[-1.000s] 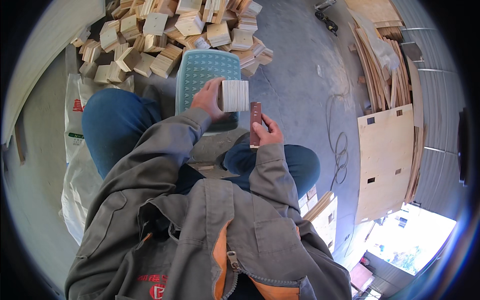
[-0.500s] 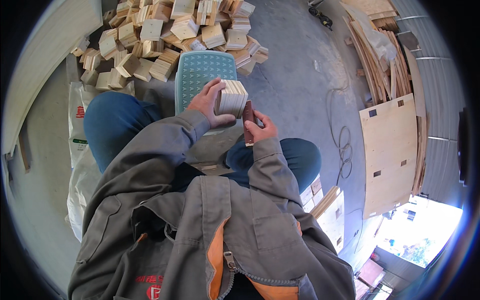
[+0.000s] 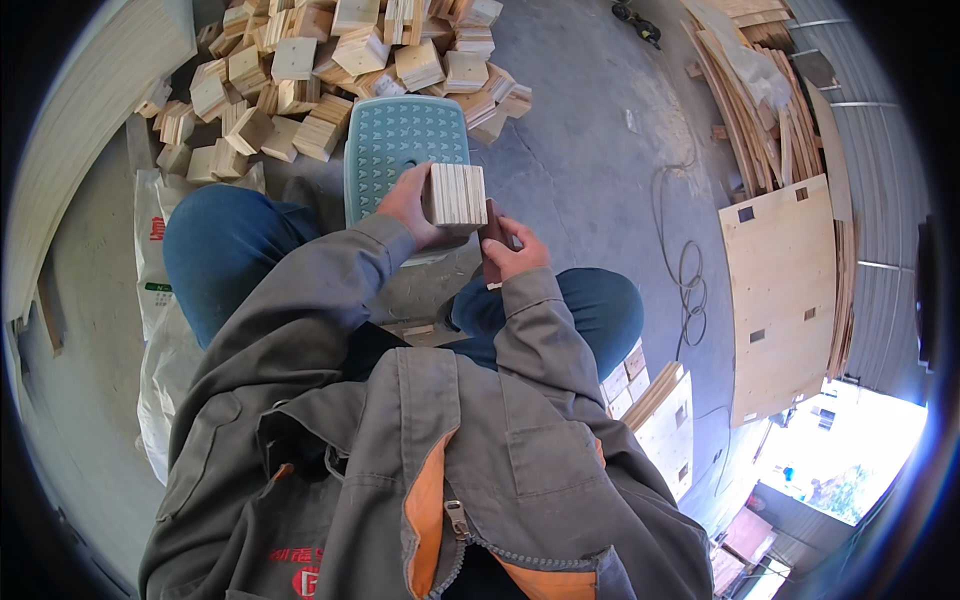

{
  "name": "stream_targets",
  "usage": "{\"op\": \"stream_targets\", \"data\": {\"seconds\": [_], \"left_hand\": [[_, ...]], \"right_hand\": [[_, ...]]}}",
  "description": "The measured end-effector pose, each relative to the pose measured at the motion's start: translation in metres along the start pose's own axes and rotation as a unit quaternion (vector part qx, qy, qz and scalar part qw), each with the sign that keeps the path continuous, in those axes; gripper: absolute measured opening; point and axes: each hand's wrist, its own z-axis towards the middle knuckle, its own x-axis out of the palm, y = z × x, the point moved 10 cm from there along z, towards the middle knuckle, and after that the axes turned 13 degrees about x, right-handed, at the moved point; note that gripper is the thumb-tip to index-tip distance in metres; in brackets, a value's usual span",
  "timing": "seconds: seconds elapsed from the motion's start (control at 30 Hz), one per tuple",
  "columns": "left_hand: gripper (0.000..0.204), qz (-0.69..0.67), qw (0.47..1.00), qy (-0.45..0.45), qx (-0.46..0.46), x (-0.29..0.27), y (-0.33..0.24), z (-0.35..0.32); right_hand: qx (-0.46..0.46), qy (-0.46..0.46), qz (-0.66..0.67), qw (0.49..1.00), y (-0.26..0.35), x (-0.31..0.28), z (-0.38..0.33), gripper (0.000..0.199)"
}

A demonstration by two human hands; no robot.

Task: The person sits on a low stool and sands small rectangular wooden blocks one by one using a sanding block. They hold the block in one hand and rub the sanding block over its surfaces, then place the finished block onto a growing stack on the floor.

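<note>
My left hand (image 3: 407,203) is closed round a squarish plywood block (image 3: 457,196), holding it up over the near edge of a pale blue-green plastic stool (image 3: 395,140). The block's striped layered face is turned up toward me. In my right hand (image 3: 522,252) is a reddish-brown sanding block (image 3: 492,238), gripped upright between thumb and fingers. Its upper end is right beside the plywood block's right side; whether the two touch I cannot tell. Part of the left fingers is hidden behind the plywood block.
Beyond the stool lies a heap of similar plywood blocks (image 3: 295,60). Plywood sheets (image 3: 778,300) lean along the right wall. A cable (image 3: 690,285) coils on the concrete floor, and a white sack (image 3: 155,330) lies left of my knee.
My left hand has turned the plywood block so its striped face points more squarely up. The sanding block remains in my right hand, tilted slightly differently beside it.
</note>
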Motion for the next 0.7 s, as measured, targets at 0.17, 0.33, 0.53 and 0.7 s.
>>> {"op": "stream_targets", "data": {"seconds": [0.17, 0.33, 0.53, 0.7], "left_hand": [[0.113, 0.077, 0.996, -0.048, -0.018, -0.017, 0.021, 0.002], [0.111, 0.011, 0.998, -0.032, -0.050, -0.010, 0.034, 0.006], [0.107, 0.056, 0.997, -0.060, 0.007, -0.014, 0.029, 0.005], [0.100, 0.051, 0.997, -0.043, -0.032, -0.011, 0.028, 0.008]], "right_hand": [[-0.060, -0.057, -0.019, 0.996, 0.007, -0.005, 0.001, 0.060], [-0.208, -0.131, -0.050, 0.968, 0.063, -0.007, -0.035, 0.061], [-0.324, -0.174, -0.207, 0.906, 0.105, 0.021, -0.065, 0.061], [-0.311, -0.188, -0.245, 0.899, 0.116, 0.026, -0.056, 0.058]]}}
